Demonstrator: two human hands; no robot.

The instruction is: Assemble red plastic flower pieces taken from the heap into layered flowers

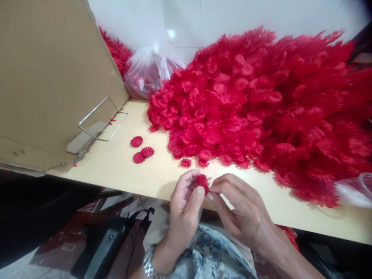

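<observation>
My left hand is closed on a small red artificial flower piece, thumb in front and fingers behind. The piece is held upright just over the table's front edge. From the right, my right hand pinches at the flower piece's lower right edge with thumb and index finger. Exactly what lies between those fingertips is too small to make out. Beyond my hands, a single red fringed disc lies on the table, close to the large pile of red fringed flower pieces.
On the left, a tall cardboard box stands with a bent metal wire frame beside it. Several loose red discs lie on the pale table. A tied clear plastic bag is behind. Below stands a dark object with a cable.
</observation>
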